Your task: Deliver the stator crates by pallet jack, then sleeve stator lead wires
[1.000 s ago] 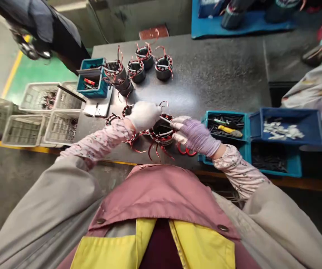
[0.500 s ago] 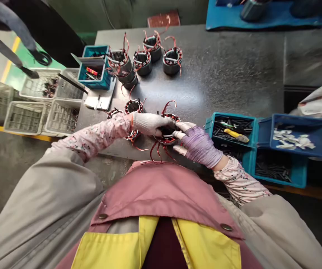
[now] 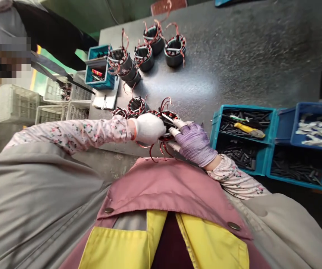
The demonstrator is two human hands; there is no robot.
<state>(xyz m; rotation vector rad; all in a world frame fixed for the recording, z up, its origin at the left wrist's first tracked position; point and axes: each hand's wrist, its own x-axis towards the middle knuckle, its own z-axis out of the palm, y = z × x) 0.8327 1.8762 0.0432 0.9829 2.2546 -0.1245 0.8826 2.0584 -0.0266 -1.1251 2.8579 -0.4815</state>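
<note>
A round black motor stator (image 3: 168,116) with red and copper wires sits at the near edge of the dark table (image 3: 233,63). My left hand (image 3: 149,128), in a white glove, is closed around its left side. My right hand (image 3: 193,142), in a purple glove, presses against its right side with the fingers curled at the rim. A thin light strip lies between the fingers of both hands on top of the stator; what it is I cannot make out. Two more stators (image 3: 136,106) stand just behind my left hand.
Several wound stators (image 3: 174,46) stand at the table's far left by a small teal bin (image 3: 99,73) and a metal plate (image 3: 105,98). Teal and blue bins (image 3: 241,134) of black sleeves, white pieces and a yellow-handled tool lie on the right. White crates (image 3: 65,108) and another person are at left.
The view has tilted and shifted. Both hands have drawn closer together on the stator, and my left hand has closed tighter around it.
</note>
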